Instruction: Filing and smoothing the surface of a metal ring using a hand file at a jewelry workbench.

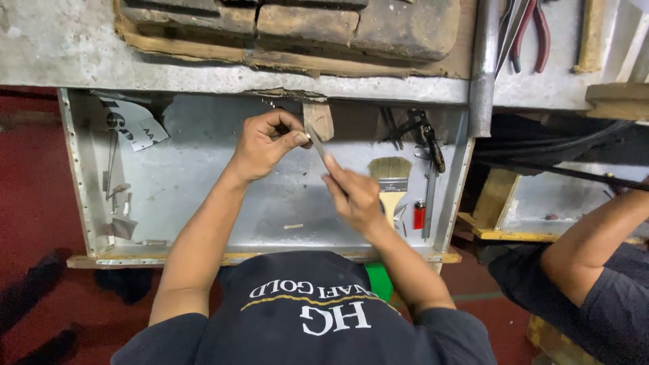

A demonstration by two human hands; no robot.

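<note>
the left hand [263, 143] is curled into a loose fist, thumb and forefinger pinched on something very small at the wooden bench pin [319, 119] that juts from the front edge of the workbench [61, 57]; what the piece is cannot be told, it is too small. the right hand [353, 195] grips a slim metal file [316, 142], forefinger stretched along its blade and the other fingers wrapped around the handle end, the tip of the file meeting the pinched piece just below the pin. both hands work over an open metal catch drawer [203, 182] under the bench. in the drawer, just right of the right hand, lies a flat paintbrush [390, 179] with pale bristles, a small red cylinder [419, 215] beside it, and dark-handled pliers [426, 138] near the far right corner. a curled paper scrap [135, 123] lies at the drawer's far left. red-handled pliers [531, 34] rest on the bench top at the right. another person's arm [595, 233] reaches in at the right edge.
</note>
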